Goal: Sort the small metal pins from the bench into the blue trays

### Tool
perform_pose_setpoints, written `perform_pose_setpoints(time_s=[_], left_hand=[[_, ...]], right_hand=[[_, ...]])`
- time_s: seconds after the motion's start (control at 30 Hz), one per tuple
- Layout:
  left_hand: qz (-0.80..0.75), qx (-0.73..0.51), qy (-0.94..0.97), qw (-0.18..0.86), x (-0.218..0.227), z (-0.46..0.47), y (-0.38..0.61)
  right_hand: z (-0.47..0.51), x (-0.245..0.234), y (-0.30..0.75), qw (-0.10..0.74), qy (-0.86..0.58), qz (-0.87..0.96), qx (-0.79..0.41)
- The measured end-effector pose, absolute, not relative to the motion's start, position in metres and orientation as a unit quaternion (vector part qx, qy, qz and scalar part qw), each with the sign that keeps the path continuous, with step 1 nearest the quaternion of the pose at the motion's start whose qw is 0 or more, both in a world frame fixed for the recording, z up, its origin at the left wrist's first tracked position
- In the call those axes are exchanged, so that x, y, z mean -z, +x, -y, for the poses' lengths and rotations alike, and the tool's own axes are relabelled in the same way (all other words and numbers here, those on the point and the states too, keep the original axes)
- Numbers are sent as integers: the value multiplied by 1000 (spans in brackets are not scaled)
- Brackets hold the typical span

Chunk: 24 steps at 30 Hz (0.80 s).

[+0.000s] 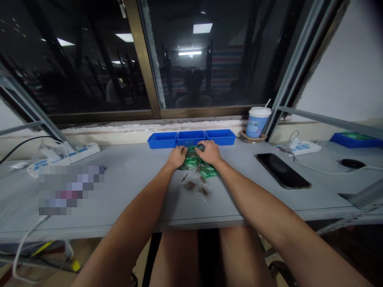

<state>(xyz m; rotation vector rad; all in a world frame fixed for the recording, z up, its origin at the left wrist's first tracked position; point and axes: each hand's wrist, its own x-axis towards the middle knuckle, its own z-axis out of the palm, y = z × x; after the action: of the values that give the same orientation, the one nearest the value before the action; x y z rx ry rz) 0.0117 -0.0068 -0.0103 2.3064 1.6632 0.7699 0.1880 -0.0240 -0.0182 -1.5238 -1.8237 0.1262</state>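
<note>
Both my hands rest on a heap of small green plastic packets (196,162) in the middle of a grey table (134,187). My left hand (177,156) has its fingers curled down onto the heap's left side. My right hand (209,152) is curled over the heap's top right, its fingers closed on something dark that I cannot make out. A few small clear bags with brown metal parts (197,185) lie loose just in front of the heap. Three blue trays (191,138) stand in a row right behind my hands.
A paper cup with a straw (257,122) stands at the back right, a black phone (282,170) lies right of my hands. Power strips (64,156) and cables lie at left and right. Another blue tray (356,139) sits far right. Dark window behind.
</note>
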Motion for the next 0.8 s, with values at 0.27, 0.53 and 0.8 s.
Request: perform_pose_setpoints(time_s=[0.27,0.53,0.8], left_hand=[[-533,-215,799,174,-7,15,-24],[-441,-237,847,178,15,8,-5],[-545,-227,807,-16,4,16,9]], right_hand=[[28,13,226,278,-531,786,-151],[14,27,182,282,-487,806,-181],[15,33,167,400,-536,730,-141]])
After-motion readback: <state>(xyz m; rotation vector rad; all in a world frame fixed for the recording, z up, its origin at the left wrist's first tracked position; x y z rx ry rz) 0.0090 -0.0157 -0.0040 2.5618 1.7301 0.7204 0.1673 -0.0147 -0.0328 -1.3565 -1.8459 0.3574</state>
